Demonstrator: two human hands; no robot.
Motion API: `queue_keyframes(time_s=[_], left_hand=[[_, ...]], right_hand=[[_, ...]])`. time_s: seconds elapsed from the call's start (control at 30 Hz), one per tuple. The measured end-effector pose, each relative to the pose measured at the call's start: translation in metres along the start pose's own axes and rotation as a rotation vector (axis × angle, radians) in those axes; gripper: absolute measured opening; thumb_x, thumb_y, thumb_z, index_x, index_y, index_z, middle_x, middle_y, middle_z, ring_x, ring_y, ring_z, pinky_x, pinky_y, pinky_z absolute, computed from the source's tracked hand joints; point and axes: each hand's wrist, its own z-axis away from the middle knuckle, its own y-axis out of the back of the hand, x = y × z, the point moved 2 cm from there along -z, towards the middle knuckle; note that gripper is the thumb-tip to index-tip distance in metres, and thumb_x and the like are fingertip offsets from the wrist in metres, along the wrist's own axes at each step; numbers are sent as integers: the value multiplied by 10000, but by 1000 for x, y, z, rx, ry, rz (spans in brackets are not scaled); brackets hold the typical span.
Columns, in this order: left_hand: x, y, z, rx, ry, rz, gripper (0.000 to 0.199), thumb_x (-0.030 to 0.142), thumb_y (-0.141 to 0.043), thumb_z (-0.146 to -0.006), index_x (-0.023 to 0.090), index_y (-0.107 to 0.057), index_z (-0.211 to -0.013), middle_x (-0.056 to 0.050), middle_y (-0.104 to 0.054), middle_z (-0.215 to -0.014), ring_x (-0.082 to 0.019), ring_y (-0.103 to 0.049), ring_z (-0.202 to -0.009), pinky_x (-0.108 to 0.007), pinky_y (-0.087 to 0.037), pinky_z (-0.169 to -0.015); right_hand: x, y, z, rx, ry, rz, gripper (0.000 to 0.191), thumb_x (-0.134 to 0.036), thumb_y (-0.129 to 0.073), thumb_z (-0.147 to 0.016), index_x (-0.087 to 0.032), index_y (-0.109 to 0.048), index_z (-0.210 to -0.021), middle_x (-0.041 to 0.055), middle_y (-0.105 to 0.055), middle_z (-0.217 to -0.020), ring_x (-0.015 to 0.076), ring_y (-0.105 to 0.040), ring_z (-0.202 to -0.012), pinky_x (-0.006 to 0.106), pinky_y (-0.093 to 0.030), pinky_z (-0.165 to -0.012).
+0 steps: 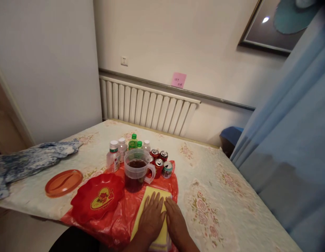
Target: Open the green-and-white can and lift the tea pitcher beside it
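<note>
A folded yellow cloth [144, 207] lies on a red plastic sheet [120, 224] near the front edge of the bed or table. My left hand [152, 215] rests flat on the cloth, fingers stretched forward. Beside it on the right, my right hand [175, 217] lies over the cloth's right side, its fingers extended and touching the cloth. Just beyond the hands stands a clear pitcher [135, 171] of dark liquid, its handle to the right. A red scalloped tray [83, 197] with a yellow heart design sits left of the cloth.
Several bottles [113, 157] stand behind the pitcher, and several cans [159, 166] at its right. An orange oval lid or plate [63, 182] and a blue patterned cloth [33, 159] lie at the left. A blue curtain [288, 140] hangs at the right.
</note>
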Motion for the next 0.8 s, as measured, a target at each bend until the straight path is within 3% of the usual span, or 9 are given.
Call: queue_keyframes(time_s=[0.8], left_hand=[[-1, -6, 1, 39, 4, -3, 517, 331, -470, -883, 251, -433, -1393, -56, -491, -1451, -267, -389, -1368, -483, -320, -1098]], right_hand=[[-5, 5, -2, 18, -20, -38, 506, -108, -460, -855, -226, -540, -1340, 96, -559, -1370, 244, -521, -1271, 479, -473, -1037]])
